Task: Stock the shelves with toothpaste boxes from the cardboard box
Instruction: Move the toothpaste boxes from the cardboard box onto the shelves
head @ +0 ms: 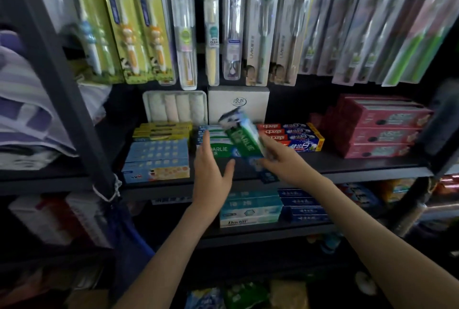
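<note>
My right hand point(280, 159) grips a green and white toothpaste box point(242, 138), blurred and tilted, its far end raised over the middle shelf point(360, 171). Under it lies a stack of the same green boxes point(218, 148). With straight fingers, my left hand point(211, 167) touches the front of that stack, thumb spread to the right. The cardboard box is not in view.
Blue point(156, 159) and yellow point(161, 131) toothpaste boxes lie to the left, red-blue point(295, 136) and dark red stacks point(380, 130) to the right. Packaged toothbrushes point(211, 30) hang above. A dark shelf post point(74, 110) stands at the left. More boxes point(250, 209) fill the lower shelf.
</note>
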